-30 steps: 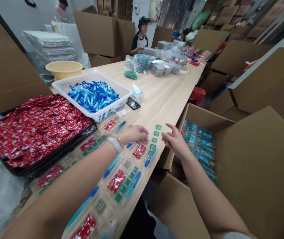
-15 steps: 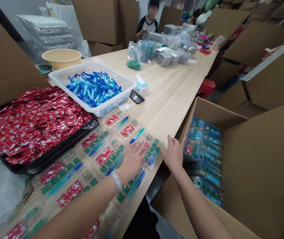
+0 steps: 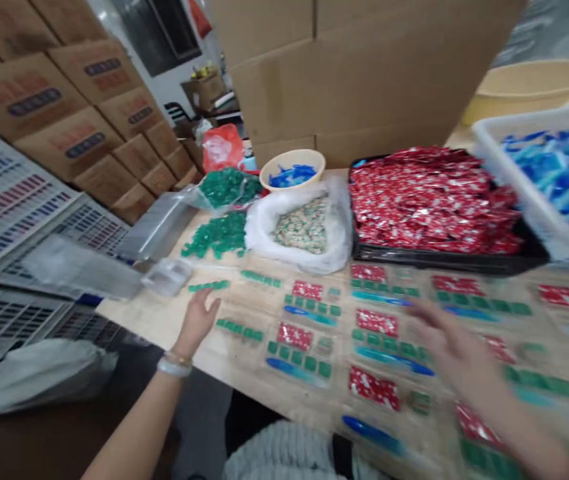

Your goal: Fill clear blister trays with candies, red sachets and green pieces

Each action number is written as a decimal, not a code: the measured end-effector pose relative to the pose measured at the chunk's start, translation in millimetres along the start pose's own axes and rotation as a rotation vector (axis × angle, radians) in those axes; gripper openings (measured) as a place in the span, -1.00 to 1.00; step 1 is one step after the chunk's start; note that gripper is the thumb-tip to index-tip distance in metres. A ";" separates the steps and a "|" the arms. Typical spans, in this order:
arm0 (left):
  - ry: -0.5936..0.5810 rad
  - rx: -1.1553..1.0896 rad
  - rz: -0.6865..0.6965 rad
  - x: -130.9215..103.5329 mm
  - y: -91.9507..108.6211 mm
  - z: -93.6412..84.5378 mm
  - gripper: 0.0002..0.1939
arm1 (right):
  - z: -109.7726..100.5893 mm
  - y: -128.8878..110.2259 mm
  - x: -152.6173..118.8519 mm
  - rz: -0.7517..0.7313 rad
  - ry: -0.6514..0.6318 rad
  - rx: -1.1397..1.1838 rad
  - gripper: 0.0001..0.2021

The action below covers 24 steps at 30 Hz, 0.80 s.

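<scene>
My left hand (image 3: 199,321), with a bracelet at its wrist, is just below a row of green pieces (image 3: 208,286) on the table's left part. Its fingers are apart and nothing shows in them. Blurred by motion, my right hand (image 3: 447,340) hovers over clear trays at the right, fingers spread, holding nothing I can see. Several clear trays lie in rows; many hold a red packet (image 3: 377,322), green pieces and a blue pen-like item (image 3: 374,433). Two trays near the left hand show only green pieces (image 3: 239,330).
Behind the trays are loose green pieces (image 3: 217,235), a white bag of small pieces (image 3: 302,227), a black bin of red packets (image 3: 434,200) and a white basket (image 3: 504,180) of blue items. Stacked clear trays (image 3: 84,267) lie left. A large carton (image 3: 364,73) stands behind.
The view has swung left, away from the open carton and the person across the table. My left hand has moved off the filled trays to the table's other end; my right hand is over the trays.
</scene>
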<state>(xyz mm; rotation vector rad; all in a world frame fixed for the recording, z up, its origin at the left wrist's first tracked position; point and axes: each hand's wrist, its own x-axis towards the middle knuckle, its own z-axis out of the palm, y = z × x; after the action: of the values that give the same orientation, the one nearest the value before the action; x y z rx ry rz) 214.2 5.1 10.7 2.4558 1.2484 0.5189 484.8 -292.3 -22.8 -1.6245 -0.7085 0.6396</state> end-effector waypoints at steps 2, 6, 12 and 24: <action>-0.004 -0.020 -0.182 3.6 -60.7 -14.6 -0.56 | 70.6 -30.8 21.2 -0.138 -0.237 -0.091 -0.76; 0.060 -0.306 -0.400 3.8 -100.7 -10.2 -0.55 | 225.0 -67.3 68.4 -0.263 -0.584 -0.398 -0.76; 0.030 -0.574 -0.631 22.8 -101.9 3.7 -0.52 | 318.7 -51.5 100.7 -0.164 -0.467 -0.608 -0.83; -0.041 -0.455 0.369 9.4 1.4 -74.4 -0.79 | 173.6 -86.4 96.0 0.499 -0.478 0.573 -0.38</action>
<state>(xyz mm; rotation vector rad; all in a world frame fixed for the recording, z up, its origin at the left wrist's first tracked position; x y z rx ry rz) 185.9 21.7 78.1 2.2808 0.5722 0.7490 411.2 -96.6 32.7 -1.1085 -0.3859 1.4792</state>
